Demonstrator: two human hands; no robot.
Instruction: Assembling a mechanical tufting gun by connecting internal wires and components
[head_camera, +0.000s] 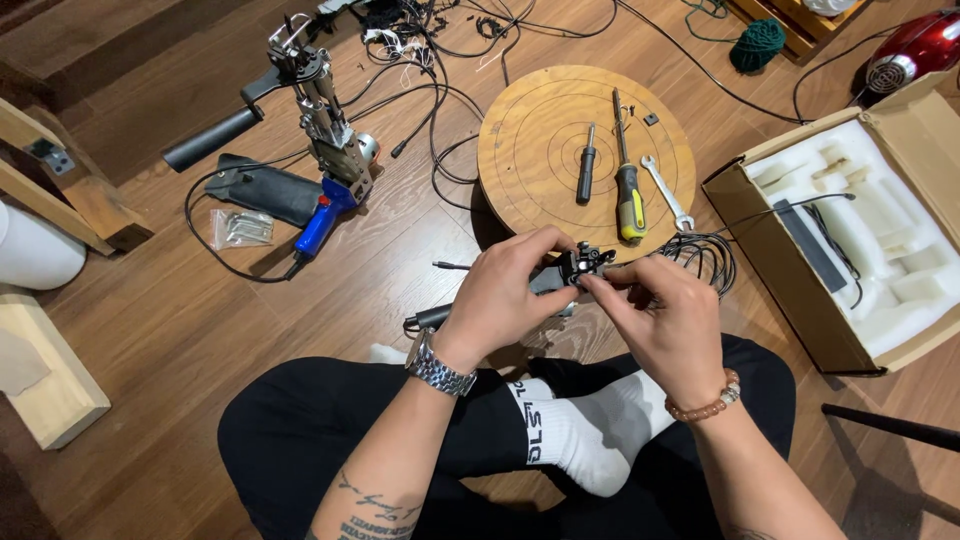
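A: Fingers, entry one?
B: Left hand (500, 295) wraps tight around a small black mechanical part (578, 268), centre frame. Right hand (668, 322) pinches narrow at that part's right end; what the tips hold is too small to tell.

A: Surroundings?
B: Just above, a round wooden board (540, 150) carries a yellow-handled screwdriver (628, 185), a black driver (586, 165) and a wrench (668, 192). Right edge: open cardboard box (745, 235) with white foam. Upper left: a blue-handled tool (325, 165) on the floor.
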